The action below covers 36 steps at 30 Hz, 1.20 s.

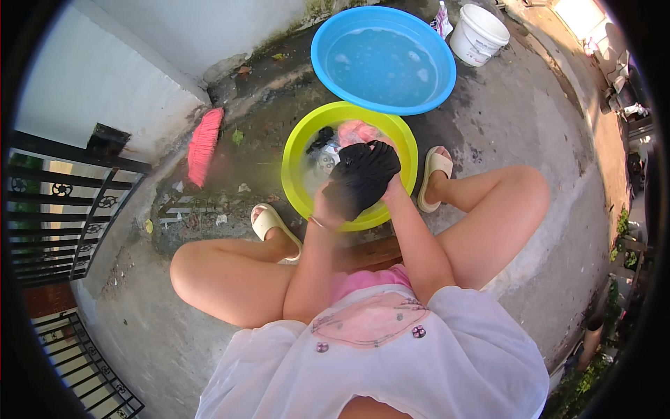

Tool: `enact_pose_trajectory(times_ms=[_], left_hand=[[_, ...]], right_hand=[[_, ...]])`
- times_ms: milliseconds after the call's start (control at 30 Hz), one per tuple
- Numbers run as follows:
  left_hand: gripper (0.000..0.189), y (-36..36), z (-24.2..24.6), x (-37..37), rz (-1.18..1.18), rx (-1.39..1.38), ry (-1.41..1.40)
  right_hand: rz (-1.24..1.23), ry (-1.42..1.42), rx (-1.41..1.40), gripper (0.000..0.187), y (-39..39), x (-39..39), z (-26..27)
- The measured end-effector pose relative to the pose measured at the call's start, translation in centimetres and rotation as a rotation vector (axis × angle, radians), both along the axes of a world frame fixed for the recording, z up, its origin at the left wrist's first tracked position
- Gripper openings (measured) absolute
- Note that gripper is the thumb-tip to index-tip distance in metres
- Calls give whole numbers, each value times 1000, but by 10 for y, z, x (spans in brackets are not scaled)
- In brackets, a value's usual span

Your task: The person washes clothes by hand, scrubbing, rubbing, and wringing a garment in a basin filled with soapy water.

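A bunched black cloth [361, 175] is held up by both my hands over a yellow-green plastic basin [293, 183]. My left hand [330, 201] grips its lower left side, and my right hand [393, 186] grips its right side; some fingers are hidden by the cloth. Under it, in cloudy water, lie a pink cloth [356, 132], a smaller dark cloth [321, 138] and a white printed cloth [327, 161]. Touching the far rim, a larger blue basin [319, 50] holds water with patches of foam.
A white plastic bucket [477, 39] stands beyond the blue basin, beside a printed packet [442, 22]. A pink broom head [204, 146] rests near the wall at left. Black metal gates [68, 209] line the left edge. My slippered feet are on either side of the yellow-green basin, on wet concrete.
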<state>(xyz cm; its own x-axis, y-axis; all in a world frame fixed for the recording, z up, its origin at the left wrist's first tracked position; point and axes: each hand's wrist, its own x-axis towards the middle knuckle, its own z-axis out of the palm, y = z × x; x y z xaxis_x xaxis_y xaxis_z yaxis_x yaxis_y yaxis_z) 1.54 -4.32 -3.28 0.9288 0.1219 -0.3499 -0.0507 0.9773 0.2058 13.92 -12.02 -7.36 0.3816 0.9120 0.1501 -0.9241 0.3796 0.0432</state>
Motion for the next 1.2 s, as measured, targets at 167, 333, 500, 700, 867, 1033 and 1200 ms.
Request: enact_pose_trajectory(times_ms=[167, 333, 500, 700, 867, 1033, 1200], left_hand=[[51, 3, 26, -6, -87, -114, 24], [57, -1, 13, -13, -30, -139, -59], [55, 4, 0, -43, 78, -168, -152], [54, 3, -13, -39, 187, -200, -278], [52, 0, -21, -13, 299, -220, -402], [51, -1, -28, 11, 419, -220, -504], [48, 0, 45, 21, 600, 141, -228]], right_hand=[[-851, -1672, -626, 27, 14, -11, 112], [-771, -2302, -552, 31, 12, -77, 121], [-611, -2697, -266, 30, 10, -98, 114], [-363, -2893, -36, 36, 10, -75, 147], [-656, -2608, 114, 34, 15, -54, 133], [-510, -1635, -706, 23, 20, -64, 134], [-402, -97, -303, 34, 29, -36, 117]])
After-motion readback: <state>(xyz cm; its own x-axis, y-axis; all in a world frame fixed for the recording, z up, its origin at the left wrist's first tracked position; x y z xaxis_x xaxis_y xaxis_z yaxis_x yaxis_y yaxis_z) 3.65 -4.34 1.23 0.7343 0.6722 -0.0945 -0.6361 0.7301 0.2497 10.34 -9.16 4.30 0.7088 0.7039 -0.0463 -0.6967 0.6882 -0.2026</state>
